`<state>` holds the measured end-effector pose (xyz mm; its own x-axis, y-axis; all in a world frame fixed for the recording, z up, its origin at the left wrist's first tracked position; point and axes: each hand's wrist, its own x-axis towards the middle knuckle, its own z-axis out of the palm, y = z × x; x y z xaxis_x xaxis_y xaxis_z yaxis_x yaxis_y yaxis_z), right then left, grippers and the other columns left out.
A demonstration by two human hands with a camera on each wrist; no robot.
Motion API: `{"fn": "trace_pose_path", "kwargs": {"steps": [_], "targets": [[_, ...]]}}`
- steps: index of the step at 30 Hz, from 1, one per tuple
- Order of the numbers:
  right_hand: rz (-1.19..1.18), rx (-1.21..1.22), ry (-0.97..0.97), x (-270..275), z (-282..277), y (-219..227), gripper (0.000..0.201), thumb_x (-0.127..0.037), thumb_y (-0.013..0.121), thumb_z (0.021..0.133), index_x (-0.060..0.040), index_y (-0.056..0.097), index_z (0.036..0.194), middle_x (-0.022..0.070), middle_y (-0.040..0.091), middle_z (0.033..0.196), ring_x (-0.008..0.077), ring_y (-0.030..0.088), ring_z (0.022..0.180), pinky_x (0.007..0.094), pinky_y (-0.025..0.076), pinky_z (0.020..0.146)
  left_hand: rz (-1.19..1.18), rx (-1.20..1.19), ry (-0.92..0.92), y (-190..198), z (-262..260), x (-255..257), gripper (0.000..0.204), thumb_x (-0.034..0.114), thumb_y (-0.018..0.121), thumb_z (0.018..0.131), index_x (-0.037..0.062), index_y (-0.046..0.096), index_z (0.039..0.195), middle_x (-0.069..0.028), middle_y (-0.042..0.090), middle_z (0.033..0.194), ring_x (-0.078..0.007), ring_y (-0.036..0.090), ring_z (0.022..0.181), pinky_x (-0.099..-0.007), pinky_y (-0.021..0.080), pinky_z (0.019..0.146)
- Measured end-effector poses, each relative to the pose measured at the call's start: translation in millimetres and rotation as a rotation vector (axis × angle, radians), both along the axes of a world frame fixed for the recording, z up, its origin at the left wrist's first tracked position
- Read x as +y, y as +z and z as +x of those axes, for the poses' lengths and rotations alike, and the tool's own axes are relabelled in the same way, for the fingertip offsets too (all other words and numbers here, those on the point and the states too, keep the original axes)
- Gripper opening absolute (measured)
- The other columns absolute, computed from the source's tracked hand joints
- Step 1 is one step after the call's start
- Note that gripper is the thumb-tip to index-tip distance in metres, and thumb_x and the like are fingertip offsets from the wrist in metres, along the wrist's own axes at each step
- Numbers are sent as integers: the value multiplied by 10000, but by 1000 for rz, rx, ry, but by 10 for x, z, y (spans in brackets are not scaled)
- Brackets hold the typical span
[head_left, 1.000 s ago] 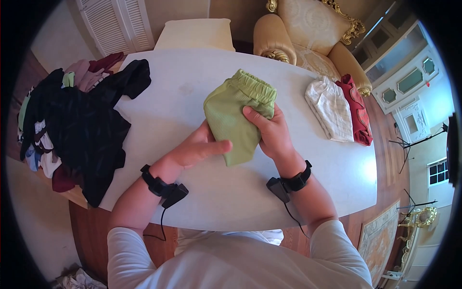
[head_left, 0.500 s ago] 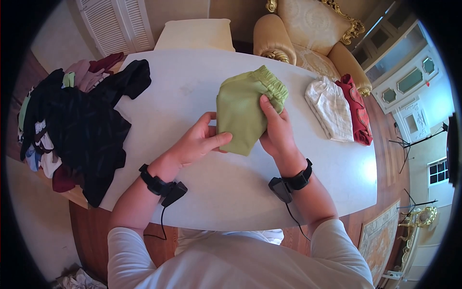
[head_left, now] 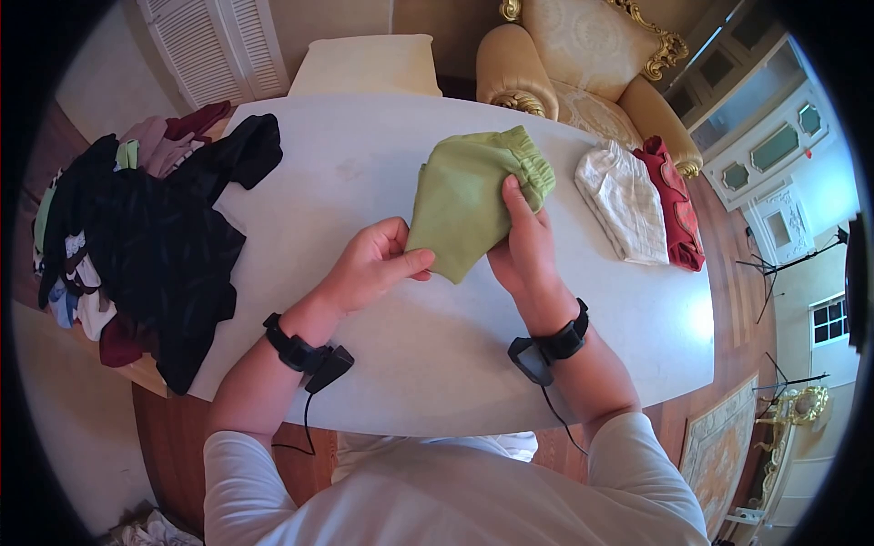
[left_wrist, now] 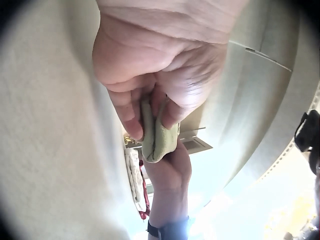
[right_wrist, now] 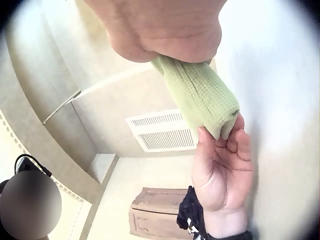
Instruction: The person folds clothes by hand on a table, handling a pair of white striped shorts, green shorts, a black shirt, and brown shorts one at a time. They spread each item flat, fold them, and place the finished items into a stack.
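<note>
A folded green garment [head_left: 464, 200] with a gathered elastic waistband is held above the white table. My left hand [head_left: 369, 268] pinches its lower left corner between thumb and fingers. My right hand [head_left: 528, 241] grips the right side near the waistband, thumb on top and fingers underneath, mostly hidden. In the left wrist view, the garment's folded layers [left_wrist: 162, 142] show between the thumb and fingers of my left hand [left_wrist: 160, 60]. The right wrist view shows the garment [right_wrist: 200, 95] running from my right hand [right_wrist: 165, 30] down to the left fingertips.
A heap of dark and mixed clothes [head_left: 155, 246] covers the table's left end. Folded white checked cloth [head_left: 624, 205] and a red garment [head_left: 672, 205] lie side by side at the right. Behind the table [head_left: 437, 400] stand a cream stool [head_left: 364, 68] and an armchair [head_left: 583, 64].
The green garment has shifted to the right and tilted, its waistband now toward the upper right. My left hand has closed its pinch on the lower corner; my right thumb has moved up beside the waistband.
</note>
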<state>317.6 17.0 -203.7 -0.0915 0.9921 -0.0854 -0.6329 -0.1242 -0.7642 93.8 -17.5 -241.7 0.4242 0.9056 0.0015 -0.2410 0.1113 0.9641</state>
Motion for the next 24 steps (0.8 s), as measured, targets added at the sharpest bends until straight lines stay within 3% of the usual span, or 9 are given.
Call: {"fn": "trace_pose_path", "kwargs": {"steps": [5,11,14,24], "targets": [[-16,43,24,5,21,18,408,-287,579,1113,-77,522,1458,83,621,1407,245,616,1283,444,520,1077,-1,-76,-34,-8,-38,-3,207,118,700,1031,73,545,1160,-55,724,1113,-135,716,985,-378,626,897],[-29,43,78,-6,42,60,408,-273,596,1103,-59,530,1445,86,636,1388,237,631,1262,429,537,1054,-130,-12,11,195,-17,-63,659,94,724,1001,38,343,1536,-137,711,1217,-197,712,1096,-381,603,955],[-18,1,99,-51,-1,72,397,-265,612,1096,-56,547,1426,85,648,1366,229,643,1242,413,554,1026,-101,-49,19,79,-3,-14,763,90,764,970,-22,307,1571,-142,716,1179,-202,715,1082,-359,597,961],[38,-23,135,-67,-34,63,375,-229,623,1087,-28,564,1398,99,664,1338,218,665,1199,392,570,1000,-192,-105,-74,17,-94,62,624,179,789,972,-24,477,1472,-106,668,1316,-191,656,1206,-363,535,1052]]}}
